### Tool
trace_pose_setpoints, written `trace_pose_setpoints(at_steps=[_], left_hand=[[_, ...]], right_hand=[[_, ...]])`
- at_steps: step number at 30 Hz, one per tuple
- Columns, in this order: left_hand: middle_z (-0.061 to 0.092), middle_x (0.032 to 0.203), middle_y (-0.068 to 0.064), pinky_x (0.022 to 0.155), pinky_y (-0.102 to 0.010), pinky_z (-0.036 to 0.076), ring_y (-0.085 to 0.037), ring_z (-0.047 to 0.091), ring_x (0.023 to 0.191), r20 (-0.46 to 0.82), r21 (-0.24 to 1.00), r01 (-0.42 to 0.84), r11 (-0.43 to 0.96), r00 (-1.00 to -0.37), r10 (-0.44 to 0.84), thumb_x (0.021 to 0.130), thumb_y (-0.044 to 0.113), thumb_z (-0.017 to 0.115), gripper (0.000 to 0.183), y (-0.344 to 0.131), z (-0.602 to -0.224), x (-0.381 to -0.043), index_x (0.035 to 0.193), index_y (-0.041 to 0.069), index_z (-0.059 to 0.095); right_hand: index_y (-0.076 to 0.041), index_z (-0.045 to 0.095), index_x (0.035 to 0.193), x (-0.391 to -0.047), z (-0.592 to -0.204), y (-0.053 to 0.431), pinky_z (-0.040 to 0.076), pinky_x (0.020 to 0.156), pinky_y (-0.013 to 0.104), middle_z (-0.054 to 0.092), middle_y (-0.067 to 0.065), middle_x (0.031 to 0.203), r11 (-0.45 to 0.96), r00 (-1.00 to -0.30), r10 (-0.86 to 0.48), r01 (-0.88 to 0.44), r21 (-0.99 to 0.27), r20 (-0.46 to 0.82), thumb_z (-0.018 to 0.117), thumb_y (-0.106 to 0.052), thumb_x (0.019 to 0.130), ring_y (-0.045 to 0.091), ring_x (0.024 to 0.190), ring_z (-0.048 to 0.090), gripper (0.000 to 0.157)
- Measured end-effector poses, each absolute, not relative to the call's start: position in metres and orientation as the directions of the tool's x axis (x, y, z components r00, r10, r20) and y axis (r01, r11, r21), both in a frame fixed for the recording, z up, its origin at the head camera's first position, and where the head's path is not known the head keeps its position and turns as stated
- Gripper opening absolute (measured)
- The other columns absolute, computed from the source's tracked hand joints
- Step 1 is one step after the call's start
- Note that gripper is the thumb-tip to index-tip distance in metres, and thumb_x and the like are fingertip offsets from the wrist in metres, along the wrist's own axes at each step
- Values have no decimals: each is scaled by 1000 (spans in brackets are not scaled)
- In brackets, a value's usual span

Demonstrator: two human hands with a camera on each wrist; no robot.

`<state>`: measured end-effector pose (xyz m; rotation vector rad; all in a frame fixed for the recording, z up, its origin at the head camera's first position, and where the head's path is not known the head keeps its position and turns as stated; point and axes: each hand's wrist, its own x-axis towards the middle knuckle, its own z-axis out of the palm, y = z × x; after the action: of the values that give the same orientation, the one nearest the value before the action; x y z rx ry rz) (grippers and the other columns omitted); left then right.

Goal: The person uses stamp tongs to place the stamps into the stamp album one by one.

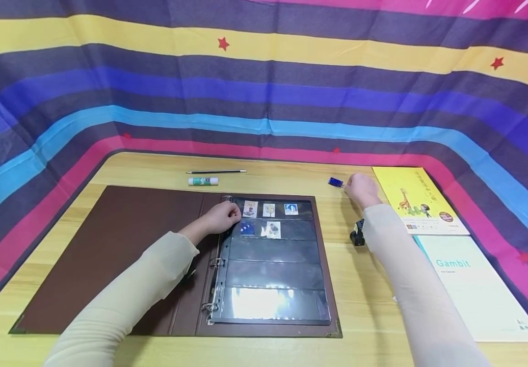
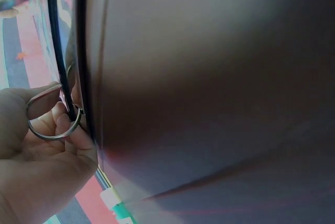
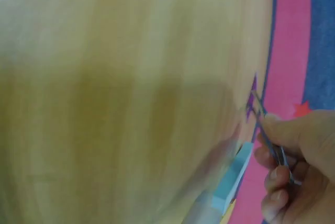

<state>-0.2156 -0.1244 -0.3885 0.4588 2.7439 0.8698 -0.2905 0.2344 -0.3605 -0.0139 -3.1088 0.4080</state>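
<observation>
A brown ring binder (image 1: pixel 122 255) lies spread out, with a black stamp page (image 1: pixel 273 275) of clear pockets on its right side. Three stamps fill the top row; below them are a dark blue stamp (image 1: pixel 247 228) and a pale one (image 1: pixel 273 229). My left hand (image 1: pixel 218 216) pinches the page's inner edge at the top, beside a metal ring (image 2: pixel 55 137). Beyond the binder, to its right, my right hand (image 1: pixel 363 189) grips metal tweezers (image 3: pixel 271 143) between thumb and fingers. The tweezer tips are right at the edge of a blue stamp (image 1: pixel 336 182).
A pencil (image 1: pixel 216 172) and a glue stick (image 1: pixel 203 181) lie behind the binder. Near my right wrist stands a small black object (image 1: pixel 358 233). At the right are a yellow booklet (image 1: pixel 420 199) and a Gambit notebook (image 1: pixel 475 285). A striped cloth (image 1: pixel 264 92) hangs behind the table.
</observation>
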Motion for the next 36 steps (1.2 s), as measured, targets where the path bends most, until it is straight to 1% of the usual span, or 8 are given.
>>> trace_pose_setpoints(at_steps=[2,5,8,13,20,25,30,36], left_hand=[[42,75,-5,60,-28,35,-17,42,69,-121,595,222,772,-925,359,83,10,46,8,-125,-388,-215,77,6,50],[43,75,-5,60,-28,35,-16,42,69,-121,600,220,769,-926,359,83,10,46,8,-125,-387,-214,77,6,50],[43,75,-5,60,-28,35,-17,42,69,-120,602,224,766,-924,364,83,10,46,8,-125,-388,-214,77,6,50],[43,74,-5,60,-28,35,-17,42,69,-113,601,236,764,-921,374,83,10,46,9,-126,-389,-215,77,6,50],[44,73,-4,60,-28,35,-16,43,69,-114,606,222,764,-926,359,83,11,46,9,-125,-390,-216,76,8,51],[43,74,-4,60,-29,35,-17,42,69,-117,605,224,764,-924,363,83,11,46,9,-126,-389,-215,77,6,50],[43,74,-4,60,-28,35,-16,42,68,-114,605,228,763,-923,366,83,10,46,9,-125,-389,-214,77,6,50],[44,75,-5,61,-29,35,-17,43,69,-120,616,224,755,-921,371,83,9,45,10,-125,-390,-216,77,6,51]], right_hand=[[-9,42,54,-290,-362,237,29,45,29,33,0,47,963,-1000,-22,-22,-267,3,49,-15,78,15,44,29,26],[-7,53,66,-287,-363,239,34,51,33,49,4,62,962,-996,-87,-87,-259,10,53,-17,77,19,55,42,15],[-7,58,77,-280,-362,242,36,56,37,55,7,75,957,-981,-191,-189,-221,15,55,-17,76,23,65,48,10],[-8,59,80,-265,-356,250,34,52,33,53,5,69,940,-958,-287,-278,-195,-15,56,-15,76,21,60,45,8],[-5,58,79,-255,-347,262,36,53,35,54,8,73,951,-971,-239,-229,-209,-23,55,-14,77,22,61,46,10],[-1,59,73,-259,-353,258,36,52,32,53,6,65,950,-977,-207,-190,-249,-43,55,-13,75,19,56,45,13],[-3,57,69,-266,-358,245,34,51,30,51,4,61,955,-984,-179,-167,-245,-26,54,-16,77,18,54,43,15],[-3,57,72,-265,-357,229,36,57,35,53,5,66,924,-957,-287,-288,-251,41,57,-12,75,21,60,46,10]])
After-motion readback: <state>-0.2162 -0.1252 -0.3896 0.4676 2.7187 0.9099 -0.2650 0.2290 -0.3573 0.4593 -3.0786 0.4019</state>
